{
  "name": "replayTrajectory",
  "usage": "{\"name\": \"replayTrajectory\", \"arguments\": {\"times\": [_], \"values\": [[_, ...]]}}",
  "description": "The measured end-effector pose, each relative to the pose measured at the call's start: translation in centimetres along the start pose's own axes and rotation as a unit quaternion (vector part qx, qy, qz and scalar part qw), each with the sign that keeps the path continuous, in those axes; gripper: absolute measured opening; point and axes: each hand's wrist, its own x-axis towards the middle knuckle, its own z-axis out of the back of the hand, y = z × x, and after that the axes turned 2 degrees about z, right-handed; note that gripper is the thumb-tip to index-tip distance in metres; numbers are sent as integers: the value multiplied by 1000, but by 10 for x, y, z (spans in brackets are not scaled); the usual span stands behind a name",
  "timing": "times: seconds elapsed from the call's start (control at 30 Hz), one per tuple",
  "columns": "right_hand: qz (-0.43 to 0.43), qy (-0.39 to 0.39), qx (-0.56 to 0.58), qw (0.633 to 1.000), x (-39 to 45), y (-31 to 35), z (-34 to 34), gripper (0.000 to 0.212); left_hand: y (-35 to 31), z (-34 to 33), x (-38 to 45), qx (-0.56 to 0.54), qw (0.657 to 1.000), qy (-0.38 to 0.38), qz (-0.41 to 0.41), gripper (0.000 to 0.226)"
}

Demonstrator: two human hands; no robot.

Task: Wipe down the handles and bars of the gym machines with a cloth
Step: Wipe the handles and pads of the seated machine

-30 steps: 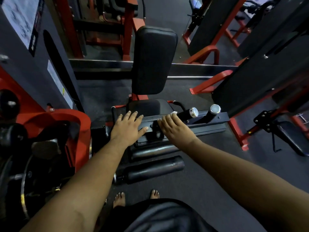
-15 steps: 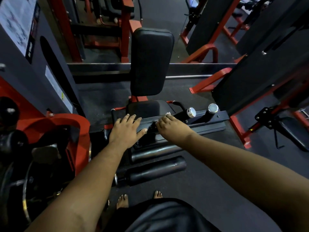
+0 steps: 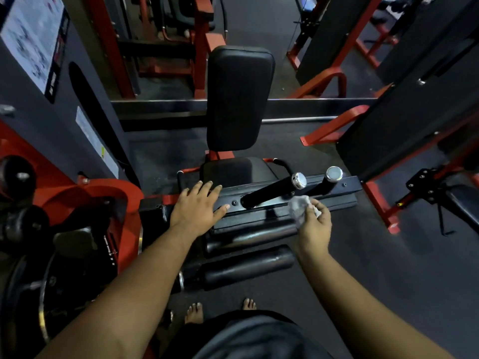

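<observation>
My left hand [image 3: 198,207] rests flat, fingers straight, on the left end of the black flat bar [image 3: 344,183] of a seated machine. My right hand [image 3: 315,221] is lifted off the bar, palm turned up, and holds a small crumpled pale cloth [image 3: 299,207] in its curled fingers. Just beyond the cloth, two black handles with chrome end caps stick up from the bar: the near handle [image 3: 272,191] and the far handle [image 3: 330,178].
Behind the bar are the black seat [image 3: 228,169] and upright back pad [image 3: 238,97]. Two black foam rollers [image 3: 248,265] lie below the bar. A red frame with weight plates [image 3: 85,200] stands left, red-and-black machines [image 3: 404,120] right. My bare feet [image 3: 194,312] are on grey floor.
My right hand came off the bar, moved right and turned palm up, so the cloth under it now shows. My left hand stayed on the bar.
</observation>
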Motion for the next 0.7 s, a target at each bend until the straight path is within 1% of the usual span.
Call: {"name": "replayTrajectory", "arguments": {"times": [0.03, 0.1, 0.13, 0.17, 0.2, 0.23, 0.3, 0.33, 0.4, 0.47, 0.53, 0.57, 0.6, 0.63, 0.67, 0.7], "values": [[-24, -6, 72, 997, -3, 3, -11, 16, 0, 1, 0, 2, 1000, 0, 1, 80], [-35, 48, 178, 982, -18, 12, -32, 23, 0, 1, -1, 3, 1000, 3, 3, 80], [-35, 79, 200, 976, -26, 15, -42, 32, 0, 0, -1, 3, 1000, 5, 4, 80], [-31, 105, 205, 972, -32, 19, -51, 41, 0, 0, -1, 3, 1000, 7, 3, 80], [-24, 115, 200, 973, -34, 21, -57, 46, 0, 0, -1, 4, 1000, 7, 3, 80], [-10, 111, 188, 976, -31, 24, -62, 42, 0, 0, 0, 6, 1000, 8, 3, 80], [-9, 88, 177, 980, -18, 37, -70, 26, -1, 0, 0, 8, 1000, 7, 2, 80], [-6, 97, 172, 980, -8, 43, -70, 26, -1, 0, 0, 9, 1000, 6, 2, 80], [-2, 151, 184, 971, 12, 47, -65, 40, -1, 1, -1, 6, 1000, 5, 1, 80], [-14, 219, 211, 953, 18, 41, -58, 53, -1, 0, -1, 7, 1000, 4, 2, 80], [-25, 232, 190, 954, 4, 32, -51, 68, -1, 0, -1, 9, 1000, 4, 2, 79], [-27, 221, 183, 958, -6, 28, -50, 74, -1, 1, -1, 10, 1000, 5, 3, 79], [-33, 209, 179, 961, -15, 25, -53, 76, -1, 1, -1, 13, 1000, 4, 4, 79], [-38, 189, 188, 963, -21, 23, -57, 73, -2, 1, -1, 14, 1000, 2, 4, 78], [-40, 167, 196, 965, -23, 22, -61, 61, -2, 1, -1, 14, 1000, 2, 4, 78], [-34, 151, 199, 968, -19, 25, -64, 42, -2, 1, -1, 12, 1000, 3, 2, 78]]}}
